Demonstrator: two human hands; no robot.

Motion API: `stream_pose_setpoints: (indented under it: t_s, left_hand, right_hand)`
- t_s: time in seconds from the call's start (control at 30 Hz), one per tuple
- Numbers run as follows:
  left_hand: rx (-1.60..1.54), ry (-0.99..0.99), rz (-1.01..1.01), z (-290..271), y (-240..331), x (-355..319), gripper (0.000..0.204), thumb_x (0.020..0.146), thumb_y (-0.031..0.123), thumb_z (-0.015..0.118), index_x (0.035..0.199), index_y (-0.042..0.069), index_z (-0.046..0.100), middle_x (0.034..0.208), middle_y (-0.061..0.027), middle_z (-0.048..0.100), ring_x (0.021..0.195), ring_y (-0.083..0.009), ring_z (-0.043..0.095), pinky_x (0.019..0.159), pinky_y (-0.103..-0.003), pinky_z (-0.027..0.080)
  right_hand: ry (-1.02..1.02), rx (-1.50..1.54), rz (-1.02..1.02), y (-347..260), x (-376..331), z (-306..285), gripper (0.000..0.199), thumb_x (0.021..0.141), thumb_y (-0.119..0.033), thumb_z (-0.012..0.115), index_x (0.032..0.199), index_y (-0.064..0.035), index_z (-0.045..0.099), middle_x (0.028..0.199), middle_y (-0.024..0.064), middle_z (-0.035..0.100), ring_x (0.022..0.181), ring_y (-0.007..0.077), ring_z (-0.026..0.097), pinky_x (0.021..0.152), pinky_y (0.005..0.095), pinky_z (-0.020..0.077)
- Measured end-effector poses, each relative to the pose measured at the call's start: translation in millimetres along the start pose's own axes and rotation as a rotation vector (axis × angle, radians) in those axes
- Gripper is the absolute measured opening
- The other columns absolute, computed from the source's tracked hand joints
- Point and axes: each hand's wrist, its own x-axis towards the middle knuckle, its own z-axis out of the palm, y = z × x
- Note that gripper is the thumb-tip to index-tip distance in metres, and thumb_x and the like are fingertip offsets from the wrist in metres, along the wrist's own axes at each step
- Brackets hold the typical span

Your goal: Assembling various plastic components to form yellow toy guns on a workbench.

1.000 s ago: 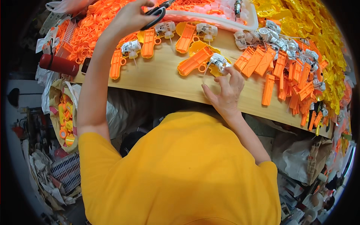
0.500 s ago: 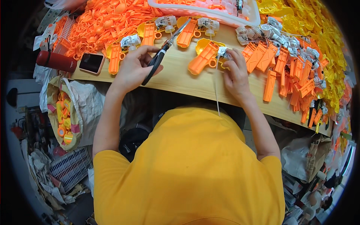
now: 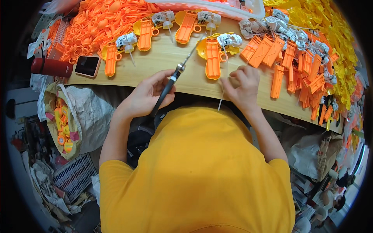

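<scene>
My left hand is closed around a pair of scissors with black handles, the metal blades pointing up and away to the right. My right hand has its fingers curled, thumb and fingertips pinching a thin white strip. That strip runs toward me from the nearest toy gun half, an orange and yellow shell with a white mechanism in it. The scissor tips are left of this shell. Three similar toy gun halves lie farther left, one of them an orange-handled piece with its own white strip.
Orange parts are heaped at the back left, yellow shells at the right. Orange handles with white mechanisms crowd the table's right side. A translucent bin stands behind; a phone and red bottle are left.
Both hands have drawn back toward me, the scissors with the left one. My right hand has left the white mechanism, and the toy gun half now stands more upright in view.
</scene>
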Motion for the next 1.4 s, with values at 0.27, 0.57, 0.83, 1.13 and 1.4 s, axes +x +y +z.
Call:
stream_pose_setpoints:
  t_s: [0.27,0.57,0.83,1.13,1.4]
  left_hand:
    - [0.344,-0.043,-0.239,16.1,1.4,-2.5,0.045,0.07,0.01,0.079,0.109,0.004,0.06,0.073,0.0062,0.051,0.065,-0.0036,0.046,0.059,-0.02,0.037]
    - [0.516,-0.128,-0.194,37.6,-5.5,8.9,0.038,0.072,0.011,0.071,0.107,0.0,0.061,0.064,0.0003,0.054,0.059,-0.0068,0.046,0.055,-0.025,0.04]
    - [0.515,-0.201,-0.112,46.8,-14.3,16.0,0.034,0.075,0.012,0.068,0.105,-0.001,0.061,0.064,-0.0053,0.057,0.058,-0.0108,0.05,0.057,-0.027,0.044]
    - [0.691,-0.128,0.033,55.9,-14.1,19.7,0.023,0.077,0.016,0.063,0.089,-0.003,0.06,0.065,-0.0167,0.057,0.055,-0.0229,0.054,0.054,-0.034,0.044]
    - [0.362,-0.273,0.001,-11.4,30.5,21.4,0.042,0.079,0.017,0.076,0.115,0.001,0.06,0.068,-0.0004,0.053,0.064,-0.0075,0.047,0.057,-0.026,0.041]
  right_hand:
    - [-0.047,0.092,0.048,-21.3,-32.9,1.1,0.017,0.066,-0.01,0.074,0.067,-0.0095,0.057,0.075,0.004,0.053,0.076,0.024,0.049,0.071,0.0362,0.0368]
    - [-0.013,0.129,0.066,-21.0,-37.7,1.7,0.015,0.066,-0.007,0.074,0.067,-0.0093,0.059,0.075,0.0039,0.055,0.076,0.0231,0.05,0.071,0.0351,0.0373]
    - [-0.015,0.132,0.073,-22.2,-39.1,1.4,0.014,0.066,-0.007,0.074,0.068,-0.0088,0.06,0.077,0.004,0.056,0.077,0.023,0.051,0.072,0.0349,0.0376]
    - [0.0,0.143,0.061,-18.1,-33.5,1.2,0.014,0.065,-0.006,0.072,0.066,-0.0087,0.059,0.075,0.0042,0.056,0.075,0.0235,0.051,0.072,0.035,0.0379]
    - [-1.065,0.227,0.117,25.7,-8.0,-110.1,0.018,0.067,-0.019,0.072,0.074,-0.0044,0.065,0.074,0.0108,0.062,0.077,0.0273,0.058,0.07,0.036,0.0458]
